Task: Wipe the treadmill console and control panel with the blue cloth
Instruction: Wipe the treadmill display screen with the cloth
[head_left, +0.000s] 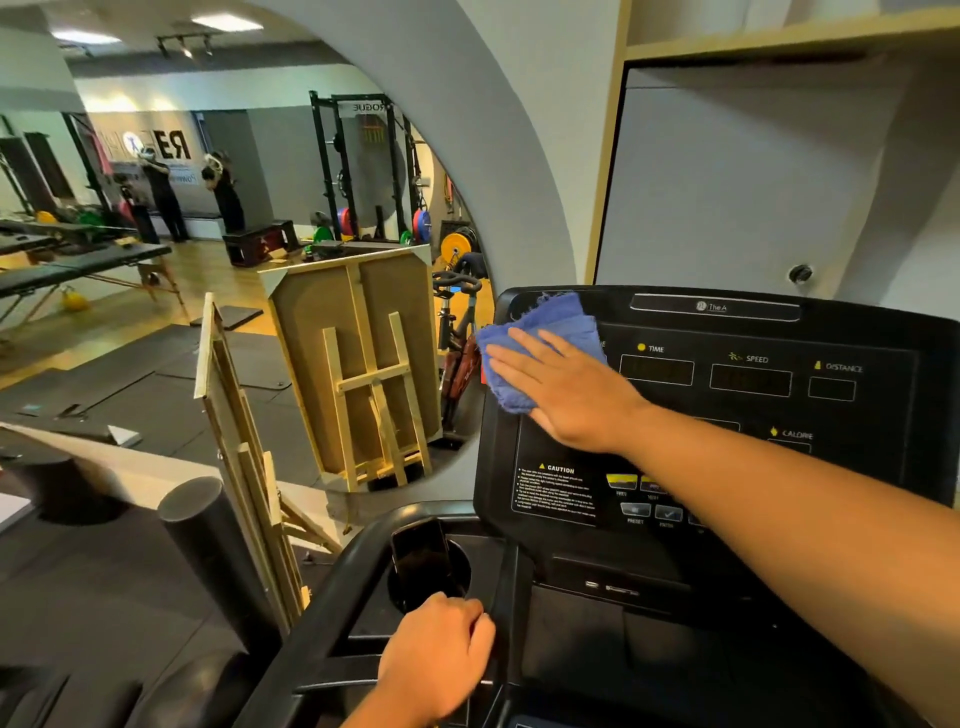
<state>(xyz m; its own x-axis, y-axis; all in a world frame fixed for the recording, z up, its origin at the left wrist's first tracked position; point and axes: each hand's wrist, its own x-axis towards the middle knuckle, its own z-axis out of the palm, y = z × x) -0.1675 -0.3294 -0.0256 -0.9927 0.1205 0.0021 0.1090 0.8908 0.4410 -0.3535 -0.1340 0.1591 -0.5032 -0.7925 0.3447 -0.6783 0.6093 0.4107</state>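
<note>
The black treadmill console (727, 395) fills the right half of the head view, with TIME, SPEED and DISTANCE displays and a button panel (644, 499) lower down. A crumpled blue cloth (540, 332) lies on the console's upper left corner. My right hand (566, 389) presses flat on the cloth, fingers straight and pointing left. My left hand (441, 660) grips the treadmill's black handlebar (322, 613) at the lower middle, fingers curled round it.
A dark phone (421, 556) stands in the cup holder just above my left hand. A round mirror (234, 260) on the left wall reflects the gym. Wooden easels (249, 467) lean left of the treadmill, beside a black foam roller (208, 545).
</note>
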